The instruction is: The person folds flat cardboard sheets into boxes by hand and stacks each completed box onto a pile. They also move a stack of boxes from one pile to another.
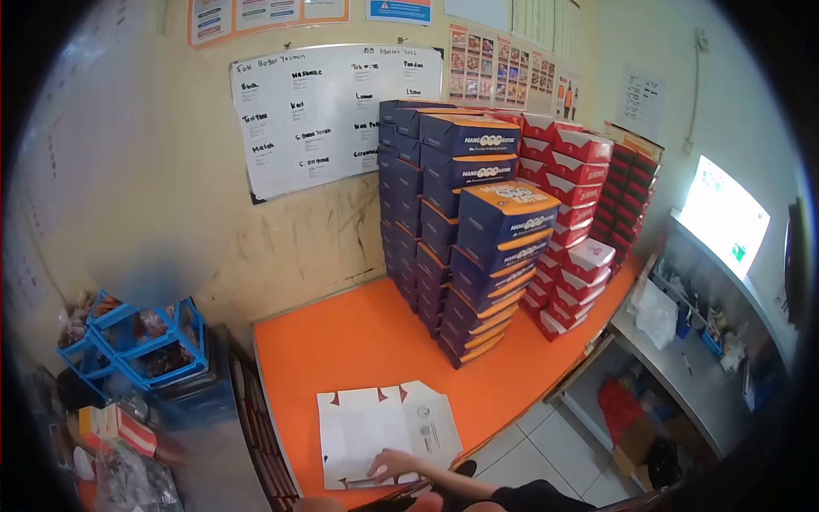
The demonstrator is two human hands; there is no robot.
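Observation:
A flat, unfolded cardboard box (367,431), white on its upper side with brownish notches and small dark print on the right panel, lies at the near end of the orange table. My right hand (394,463) is at its near edge, reaching in from the right. Its fingers are bent and closed about a narrow flap there. Bits of skin show at the bottom edge of the view; one of them, left of the box, seems to be part of my left hand (320,505). Its fingers are cut off by the frame.
Tall stacks of blue-and-orange boxes (490,218) and red-and-white boxes (580,175) stand on the orange table (316,350). Blue crates (149,337) with packed goods are at left. A steel counter (682,367) runs along the right, past the tiled floor (529,444). A whiteboard (337,119) hangs behind.

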